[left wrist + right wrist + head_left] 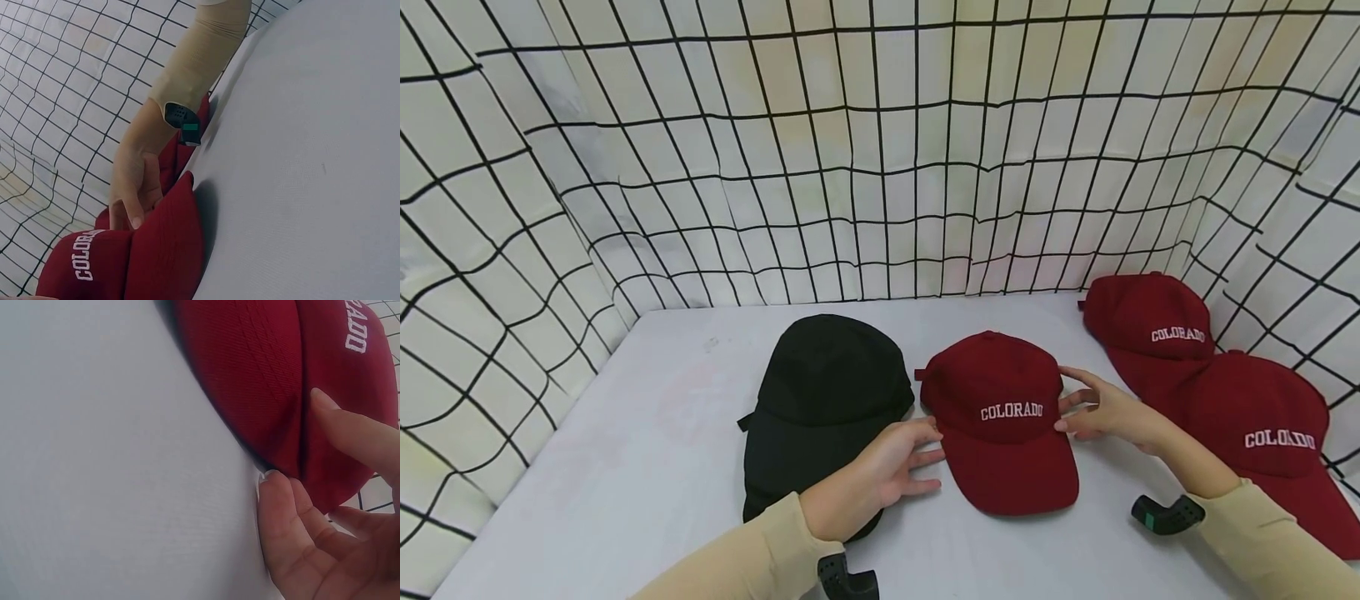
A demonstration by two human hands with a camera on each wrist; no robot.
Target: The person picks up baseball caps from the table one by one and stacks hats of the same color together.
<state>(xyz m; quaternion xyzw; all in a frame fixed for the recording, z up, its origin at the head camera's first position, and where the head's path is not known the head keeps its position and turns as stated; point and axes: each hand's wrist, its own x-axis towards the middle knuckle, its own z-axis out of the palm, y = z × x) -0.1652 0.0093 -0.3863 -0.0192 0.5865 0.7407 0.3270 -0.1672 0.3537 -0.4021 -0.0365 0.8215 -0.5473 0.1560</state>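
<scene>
Within black grid walls [880, 171], on a white surface [647, 408], we are counting one black cap [823, 379], one middle red cap [992, 375] and two overlapping red caps [1225, 400] at right, and we are reading white COLORADO lettering [1011, 412] on each red one. The middle one is lying brim toward us, our left hand [891, 462] spreading loose fingers by its left side while our right hand [1108, 412] is touching its right side, fingers relaxed and slightly bent.
</scene>
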